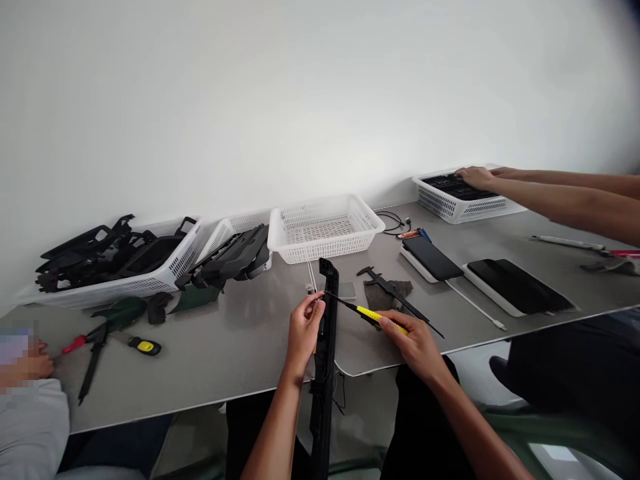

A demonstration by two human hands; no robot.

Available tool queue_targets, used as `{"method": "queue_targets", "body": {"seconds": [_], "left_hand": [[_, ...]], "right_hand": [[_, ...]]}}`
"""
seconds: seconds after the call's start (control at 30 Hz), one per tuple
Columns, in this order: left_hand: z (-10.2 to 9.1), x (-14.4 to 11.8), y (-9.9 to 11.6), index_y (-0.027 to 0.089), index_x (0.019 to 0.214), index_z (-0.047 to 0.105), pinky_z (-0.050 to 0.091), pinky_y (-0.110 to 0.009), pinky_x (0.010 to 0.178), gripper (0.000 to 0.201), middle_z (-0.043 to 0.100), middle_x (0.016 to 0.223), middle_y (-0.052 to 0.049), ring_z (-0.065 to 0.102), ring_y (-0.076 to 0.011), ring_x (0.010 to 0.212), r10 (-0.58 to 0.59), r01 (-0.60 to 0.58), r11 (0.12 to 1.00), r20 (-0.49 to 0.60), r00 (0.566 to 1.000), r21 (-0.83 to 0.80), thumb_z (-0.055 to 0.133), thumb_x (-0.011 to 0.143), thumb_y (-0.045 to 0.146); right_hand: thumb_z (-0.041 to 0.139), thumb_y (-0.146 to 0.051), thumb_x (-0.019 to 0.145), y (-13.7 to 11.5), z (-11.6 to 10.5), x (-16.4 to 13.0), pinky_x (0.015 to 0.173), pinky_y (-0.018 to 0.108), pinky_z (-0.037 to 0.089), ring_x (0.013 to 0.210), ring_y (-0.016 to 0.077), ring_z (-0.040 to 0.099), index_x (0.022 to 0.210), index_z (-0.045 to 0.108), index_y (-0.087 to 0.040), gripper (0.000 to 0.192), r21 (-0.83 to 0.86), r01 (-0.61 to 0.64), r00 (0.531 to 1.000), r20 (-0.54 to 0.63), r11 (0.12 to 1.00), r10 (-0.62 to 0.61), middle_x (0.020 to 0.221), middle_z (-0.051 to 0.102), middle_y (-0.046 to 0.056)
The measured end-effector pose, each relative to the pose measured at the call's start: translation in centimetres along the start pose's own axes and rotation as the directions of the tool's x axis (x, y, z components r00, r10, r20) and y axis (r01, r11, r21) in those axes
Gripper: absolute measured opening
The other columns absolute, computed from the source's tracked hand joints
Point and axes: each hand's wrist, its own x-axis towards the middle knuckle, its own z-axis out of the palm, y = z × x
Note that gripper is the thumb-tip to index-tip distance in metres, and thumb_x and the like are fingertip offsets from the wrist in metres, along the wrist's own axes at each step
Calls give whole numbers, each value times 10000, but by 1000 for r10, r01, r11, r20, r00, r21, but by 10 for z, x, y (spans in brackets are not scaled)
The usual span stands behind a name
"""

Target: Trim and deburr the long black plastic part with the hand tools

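Note:
My left hand is closed around the upper part of a long black plastic trim piece, which stands slanted over the table edge and runs down toward my lap. My right hand grips a slim tool with a yellow-and-black handle. Its thin dark shaft points left, and the tip meets the trim piece beside my left fingertips. Whether the shaft is a file or a blade I cannot tell. A dark caliper lies on a grey cloth beyond my right hand.
A white basket stands at the back middle. Baskets of black parts are on the left, near a yellow-black handled tool. Two phone-like devices lie right. A co-worker's hands reach into another basket; another person's hand is left.

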Motion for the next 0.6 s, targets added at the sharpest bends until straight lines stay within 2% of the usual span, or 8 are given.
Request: {"method": "queue_targets", "body": {"seconds": [0.13, 0.23, 0.33, 0.47, 0.6], "left_hand": [[-1, 1, 0, 196, 1246, 811, 543, -302, 834, 592, 821, 1109, -125, 728, -239, 949, 16, -16, 1000, 3, 1000, 3, 715, 912, 675], [-1, 3, -4, 194, 1240, 819, 550, -308, 885, 611, 811, 1215, -142, 740, -251, 1020, 37, -37, 999, 8, 999, -10, 716, 902, 693], [-1, 4, -7, 191, 1250, 818, 550, -305, 884, 624, 811, 1215, -141, 742, -254, 1030, 41, -41, 999, 18, 999, -6, 699, 911, 701], [-1, 3, -8, 191, 1277, 807, 545, -306, 903, 609, 815, 1203, -132, 739, -257, 1053, 35, -35, 999, 22, 999, 14, 675, 942, 682], [-1, 2, -7, 195, 1280, 803, 524, -373, 1054, 628, 789, 1307, -139, 719, -290, 1211, 46, -46, 999, 13, 999, 5, 610, 971, 707]], "right_hand": [[587, -677, 948, 3, -6, -2, 739, 303, 497, 853, 243, 679, 1005, 847, -185, 559, 12, 27, 996, 81, 1000, -28, 955, 791, 75], [589, -671, 951, 4, -8, -3, 779, 311, 521, 859, 246, 689, 1025, 850, -194, 549, 9, 25, 997, 75, 1000, -26, 961, 797, 70], [591, -659, 952, 5, -6, -3, 793, 320, 532, 882, 255, 702, 1039, 850, -202, 532, 0, 35, 998, 54, 999, -35, 978, 803, 73], [588, -635, 962, 7, -4, -2, 797, 330, 539, 941, 275, 724, 1058, 852, -207, 512, -25, 40, 996, 85, 999, -38, 1042, 816, 85], [578, -626, 970, 8, -5, -3, 769, 329, 528, 922, 272, 722, 1066, 857, -210, 509, -48, 52, 994, 100, 997, -47, 1025, 818, 81]]}}
